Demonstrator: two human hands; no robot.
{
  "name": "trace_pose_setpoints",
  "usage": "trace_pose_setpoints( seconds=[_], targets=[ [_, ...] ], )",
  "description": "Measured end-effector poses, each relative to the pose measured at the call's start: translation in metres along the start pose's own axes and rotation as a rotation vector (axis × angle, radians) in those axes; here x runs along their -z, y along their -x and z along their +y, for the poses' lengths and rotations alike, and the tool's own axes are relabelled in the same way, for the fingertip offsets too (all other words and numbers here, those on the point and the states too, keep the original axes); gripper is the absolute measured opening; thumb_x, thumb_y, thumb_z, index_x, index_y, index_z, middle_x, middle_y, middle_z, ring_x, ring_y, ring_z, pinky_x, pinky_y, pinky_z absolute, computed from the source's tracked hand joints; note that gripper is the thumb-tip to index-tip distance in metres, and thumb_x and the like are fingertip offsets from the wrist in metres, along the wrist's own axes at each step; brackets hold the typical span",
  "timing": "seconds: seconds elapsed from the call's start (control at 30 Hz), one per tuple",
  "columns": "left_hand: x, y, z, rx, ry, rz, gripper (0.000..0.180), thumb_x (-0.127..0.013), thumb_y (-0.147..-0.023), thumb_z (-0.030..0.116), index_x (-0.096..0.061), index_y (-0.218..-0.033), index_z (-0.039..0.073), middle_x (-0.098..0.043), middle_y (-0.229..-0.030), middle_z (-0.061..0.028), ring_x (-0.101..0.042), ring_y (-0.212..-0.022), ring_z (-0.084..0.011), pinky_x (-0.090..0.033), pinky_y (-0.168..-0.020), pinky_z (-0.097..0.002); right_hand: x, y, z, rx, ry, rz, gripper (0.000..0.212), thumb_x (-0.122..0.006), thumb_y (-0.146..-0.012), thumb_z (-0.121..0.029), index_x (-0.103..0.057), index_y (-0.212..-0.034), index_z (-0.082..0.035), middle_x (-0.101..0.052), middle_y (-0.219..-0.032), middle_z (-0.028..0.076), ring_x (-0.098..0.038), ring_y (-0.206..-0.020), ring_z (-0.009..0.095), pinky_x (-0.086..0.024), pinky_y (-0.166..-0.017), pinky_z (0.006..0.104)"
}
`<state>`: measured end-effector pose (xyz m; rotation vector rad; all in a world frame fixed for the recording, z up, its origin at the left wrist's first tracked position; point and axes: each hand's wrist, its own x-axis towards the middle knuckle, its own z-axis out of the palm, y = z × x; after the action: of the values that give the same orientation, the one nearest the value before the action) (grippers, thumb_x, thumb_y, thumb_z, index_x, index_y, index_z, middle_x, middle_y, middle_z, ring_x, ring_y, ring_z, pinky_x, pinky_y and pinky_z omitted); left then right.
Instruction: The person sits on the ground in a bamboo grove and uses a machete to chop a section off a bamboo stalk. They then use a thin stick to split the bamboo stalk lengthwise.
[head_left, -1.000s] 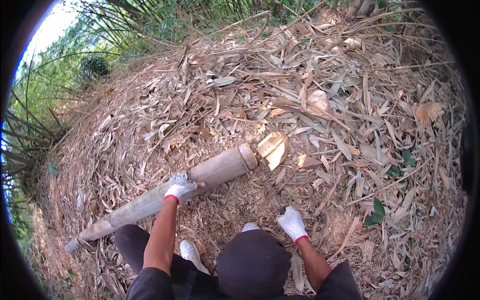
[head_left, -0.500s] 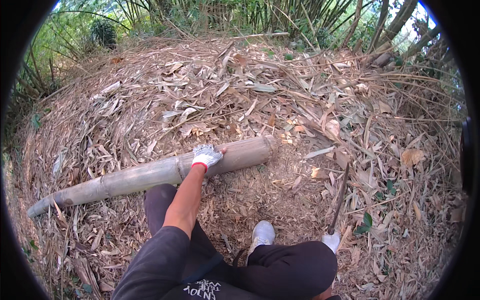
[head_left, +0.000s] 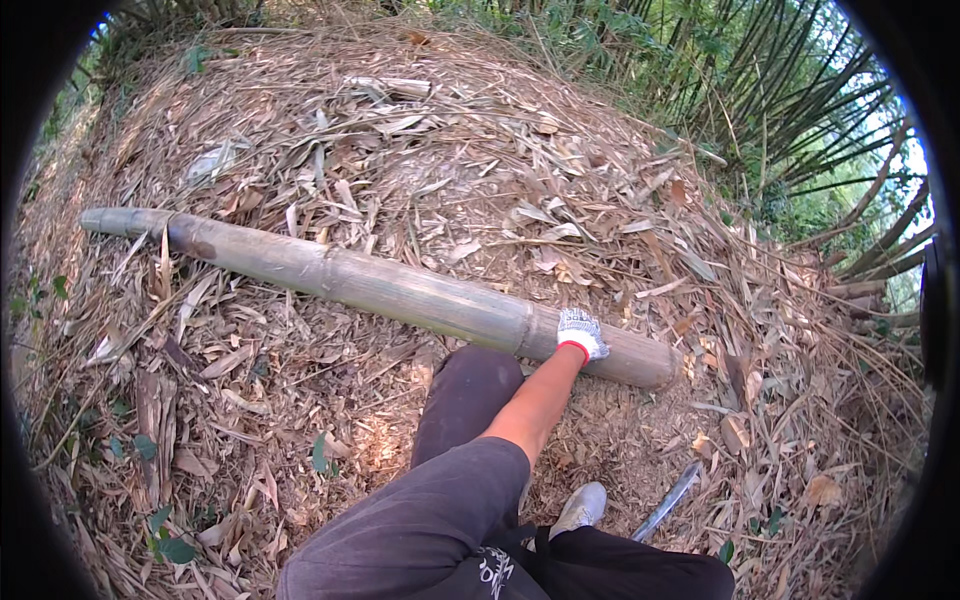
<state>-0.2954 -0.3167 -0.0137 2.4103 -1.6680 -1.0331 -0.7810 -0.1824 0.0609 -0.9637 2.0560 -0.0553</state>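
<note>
A thick bamboo pole (head_left: pixel 430 300) with ringed joints lies slantwise over the dry litter, its slim dark end at far left and its thick end nearer on the right. My left hand (head_left: pixel 581 335), in a white knit glove with a red cuff, grips the pole from above near the thick end. The fingertips curl out of sight over its far side. A long metal blade (head_left: pixel 668 503) shows beside my right knee at lower right. My right hand is not visible, so I cannot see what holds the blade.
Dry bamboo leaves and chips (head_left: pixel 480 190) cover the ground. My bent knee (head_left: pixel 465 395) is close to the pole, and my pale shoe (head_left: pixel 582 505) stands below its thick end. Bamboo stems (head_left: pixel 800 130) rise at upper right. A small green plant (head_left: pixel 172 545) grows at lower left.
My view has swung leftward, so the pole now slants down to the right. My left hand stays on the pole. The blade has tilted lower, and my right glove has left view.
</note>
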Motion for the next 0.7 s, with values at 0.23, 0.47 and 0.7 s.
trace_pose_setpoints(
  seconds=[0.23,0.47,0.7],
  targets=[
    [0.002,0.011,-0.008,0.046,0.084,0.018,0.066,-0.060,-0.077,0.051,-0.058,-0.127,0.009,-0.052,-0.135,-0.0140,-0.046,-0.128,-0.0286,-0.029,-0.109,-0.0434,-0.016,-0.009,-0.061,-0.006,-0.171,-0.104,0.024,-0.062,-0.081,-0.012,-0.058,-0.100,0.003,-0.063,-0.072,0.014,-0.060,-0.060,0.024,-0.048,-0.056,0.0354],
    [0.001,0.021,-0.023,0.062,0.097,0.126,0.055,-0.063,-0.072,0.043,-0.066,-0.115,0.010,-0.060,-0.123,-0.0130,-0.054,-0.117,-0.0279,-0.036,-0.101,-0.0427,-0.013,-0.017,-0.102,0.030,-0.234,-0.154,0.025,-0.061,-0.082,-0.010,-0.057,-0.103,0.004,-0.062,-0.073,0.013,-0.059,-0.060,0.021,-0.048,-0.055,0.0337],
    [0.007,0.026,-0.028,0.038,0.113,0.118,0.051,-0.065,-0.071,0.041,-0.068,-0.112,0.010,-0.063,-0.118,-0.0129,-0.055,-0.115,-0.0270,-0.038,-0.098,-0.0422,-0.006,-0.030,-0.123,0.106,-0.260,-0.232,0.027,-0.061,-0.083,-0.008,-0.055,-0.107,0.005,-0.062,-0.075,0.012,-0.058,-0.060,0.019,-0.048,-0.054,0.0321]
  ],
)
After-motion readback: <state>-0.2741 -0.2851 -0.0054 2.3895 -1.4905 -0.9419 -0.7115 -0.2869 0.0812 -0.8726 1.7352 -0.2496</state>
